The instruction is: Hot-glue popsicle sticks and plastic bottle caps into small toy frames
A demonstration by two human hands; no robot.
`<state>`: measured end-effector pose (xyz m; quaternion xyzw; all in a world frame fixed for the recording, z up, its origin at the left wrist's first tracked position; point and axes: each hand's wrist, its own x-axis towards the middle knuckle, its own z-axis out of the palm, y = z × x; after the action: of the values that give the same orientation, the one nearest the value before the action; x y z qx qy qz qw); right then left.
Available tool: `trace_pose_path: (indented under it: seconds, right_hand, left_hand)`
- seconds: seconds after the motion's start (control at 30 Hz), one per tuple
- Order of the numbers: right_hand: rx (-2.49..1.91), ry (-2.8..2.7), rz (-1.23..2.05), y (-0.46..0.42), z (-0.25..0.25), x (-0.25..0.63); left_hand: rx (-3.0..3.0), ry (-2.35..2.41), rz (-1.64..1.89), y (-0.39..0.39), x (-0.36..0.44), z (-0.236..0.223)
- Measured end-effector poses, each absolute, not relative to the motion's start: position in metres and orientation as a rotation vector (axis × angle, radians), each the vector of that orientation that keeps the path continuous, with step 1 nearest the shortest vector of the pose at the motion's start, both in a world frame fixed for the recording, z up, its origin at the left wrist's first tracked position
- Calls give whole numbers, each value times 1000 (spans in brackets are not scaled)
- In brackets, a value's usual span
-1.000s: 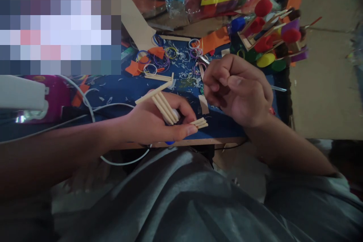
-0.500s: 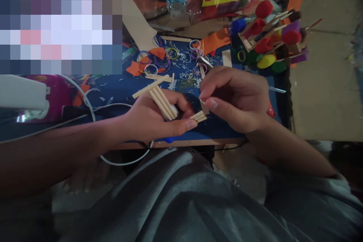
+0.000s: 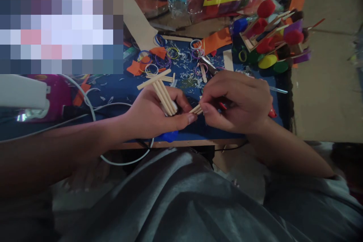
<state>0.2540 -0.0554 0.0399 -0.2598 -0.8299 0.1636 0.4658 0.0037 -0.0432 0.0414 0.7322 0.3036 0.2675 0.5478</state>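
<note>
My left hand (image 3: 159,115) is closed, palm up. A T-shaped piece of wooden sticks (image 3: 164,96), with several sticks side by side under a crosspiece, rises from its palm. Something white shows partly behind that piece. Between my left thumb and a finger is a short bundle of wooden sticks (image 3: 195,109), its far end at my right fingertips. My right hand (image 3: 238,102) pinches that end with thumb and forefinger, which hide part of it. Below my left hand, a blue object (image 3: 169,136) is partly covered.
Rubber bands (image 3: 172,53), orange scraps (image 3: 137,67), white shavings and more sticks (image 3: 160,77) lie on the blue tabletop (image 3: 113,90). A blade tool (image 3: 208,64) is behind my right hand. A stick frame with coloured pieces (image 3: 266,41) stands right. A white cable (image 3: 92,113) crosses left.
My right hand has come down and left, from apart to pinching the short bundle's end. My left hand has shifted slightly right, tilting the T-shaped piece with it.
</note>
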Motion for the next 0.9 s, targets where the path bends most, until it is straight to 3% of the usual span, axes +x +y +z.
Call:
trace_pose_path:
  seconds: [0.57, 0.9]
  right_hand:
    - [-711, -1733, 1205, -57, 29, 250]
    - [-648, -1858, 1007, -55, 38, 256]
  left_hand:
    - [1839, 626, 568, -45, 0, 45]
    - [1797, 647, 680, -43, 1, 42]
